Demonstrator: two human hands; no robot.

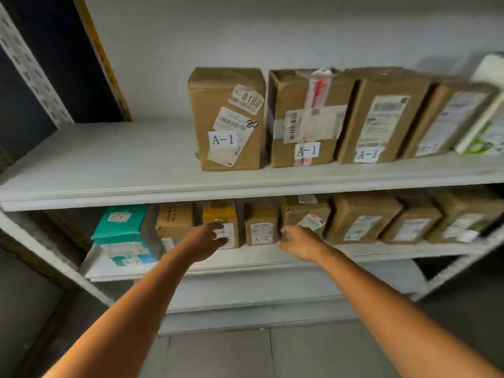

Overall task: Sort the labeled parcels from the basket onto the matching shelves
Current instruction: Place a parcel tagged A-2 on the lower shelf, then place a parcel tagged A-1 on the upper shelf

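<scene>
Both my arms reach to the lower shelf (272,268), where parcels marked A-2 stand in a row. My left hand (208,240) touches the front of a yellow-topped parcel (219,214), its fingers bent over the label. My right hand (298,242) hovers just right of a small brown A-2 parcel (260,231), in front of a larger brown parcel (302,214). Its fingers are loosely curled and hold nothing that I can see. The upper shelf (136,184) carries several brown parcels marked A-1 (226,118). The basket is out of view.
A teal box (122,227) and a brown carton (174,218) stand at the lower shelf's left end, with more brown parcels (360,219) to the right. The left half of the upper shelf is bare. A perforated upright (30,69) rises at far left; grey floor (245,356) lies below.
</scene>
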